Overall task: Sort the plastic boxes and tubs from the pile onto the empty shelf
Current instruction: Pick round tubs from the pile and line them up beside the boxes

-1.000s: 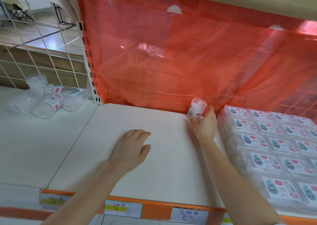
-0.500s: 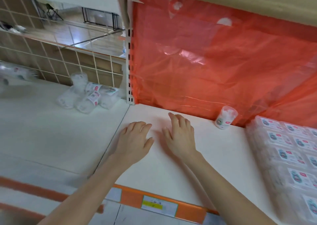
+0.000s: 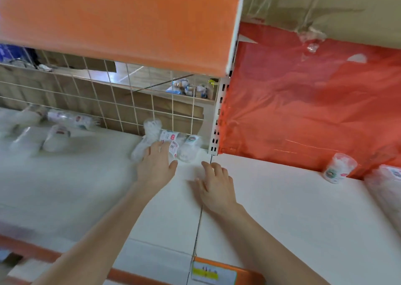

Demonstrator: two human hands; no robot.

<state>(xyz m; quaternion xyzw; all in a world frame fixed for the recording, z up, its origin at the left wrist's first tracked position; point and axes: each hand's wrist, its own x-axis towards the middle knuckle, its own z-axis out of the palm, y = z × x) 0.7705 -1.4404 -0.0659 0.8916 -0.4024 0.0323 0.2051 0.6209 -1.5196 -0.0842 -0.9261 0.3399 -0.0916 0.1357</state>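
Plainly the left hand (image 3: pixel 156 167) is nearer: its straight fingers (image 3: pixel 161 149) touch the pile of tubs (image 3: pixel 188 148), lying on their sides just ahead; the right hand (image 3: pixel 217 182) rests flat, holding nothing, on the shelf (image 3: pixel 282 198).

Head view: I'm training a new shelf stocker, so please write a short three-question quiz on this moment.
1. True or false: the right hand holds a tub.
2. Which hand touches the pile? A) left hand B) right hand C) neither
3. Fill in: the lone tub stands upright before the ___ sheet.
Key: 1 false; 2 A; 3 red.
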